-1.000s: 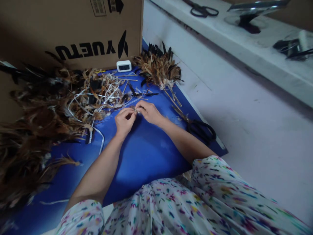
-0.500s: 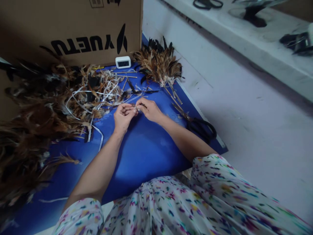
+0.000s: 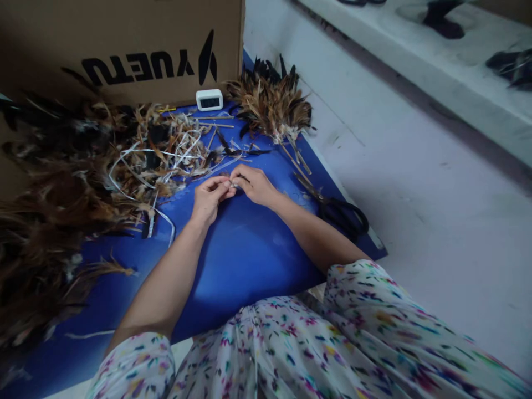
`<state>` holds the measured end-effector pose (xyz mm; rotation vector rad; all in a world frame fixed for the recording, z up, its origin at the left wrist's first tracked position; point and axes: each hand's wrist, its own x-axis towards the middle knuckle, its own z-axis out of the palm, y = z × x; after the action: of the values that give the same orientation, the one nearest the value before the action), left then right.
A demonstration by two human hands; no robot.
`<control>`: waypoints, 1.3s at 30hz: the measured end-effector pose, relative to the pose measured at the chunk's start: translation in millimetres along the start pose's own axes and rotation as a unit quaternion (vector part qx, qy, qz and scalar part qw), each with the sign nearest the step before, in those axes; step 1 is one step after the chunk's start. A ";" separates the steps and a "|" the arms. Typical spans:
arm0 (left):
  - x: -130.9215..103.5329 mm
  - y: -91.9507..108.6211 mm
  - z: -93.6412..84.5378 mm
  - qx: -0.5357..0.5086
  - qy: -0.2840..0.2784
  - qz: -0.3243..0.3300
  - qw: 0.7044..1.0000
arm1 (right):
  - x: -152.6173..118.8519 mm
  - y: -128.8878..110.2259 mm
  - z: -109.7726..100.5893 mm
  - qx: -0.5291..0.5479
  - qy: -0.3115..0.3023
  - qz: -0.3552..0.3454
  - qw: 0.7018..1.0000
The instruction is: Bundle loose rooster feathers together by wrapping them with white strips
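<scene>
Both the left hand (image 3: 208,199) and right hand (image 3: 258,187) pinch a small pale piece (image 3: 233,186), probably best steadied by light pressure.

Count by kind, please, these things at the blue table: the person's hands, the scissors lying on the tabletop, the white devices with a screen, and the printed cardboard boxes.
Hands (left hand, right hand): 2
Scissors: 1
White device with a screen: 1
Printed cardboard box: 1
Total: 5

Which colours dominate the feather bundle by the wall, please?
The feather bundle is mainly brown and black; head view.
</scene>
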<state>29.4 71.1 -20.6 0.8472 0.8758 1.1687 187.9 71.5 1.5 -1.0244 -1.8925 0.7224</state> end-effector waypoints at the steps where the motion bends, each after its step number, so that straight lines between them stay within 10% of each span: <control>1: -0.4 1.0 0.5 -0.002 0.001 -0.004 1.000 | 0.0 0.2 0.2 0.002 0.000 -0.001 1.000; 39: -1.5 3.2 6.0 -0.029 0.011 0.136 0.990 | 2.0 7.1 9.3 0.255 0.019 0.094 0.962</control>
<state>33.3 69.6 -15.0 0.9265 0.7562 1.4364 181.8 76.0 -7.8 -0.8787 -1.4698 1.2156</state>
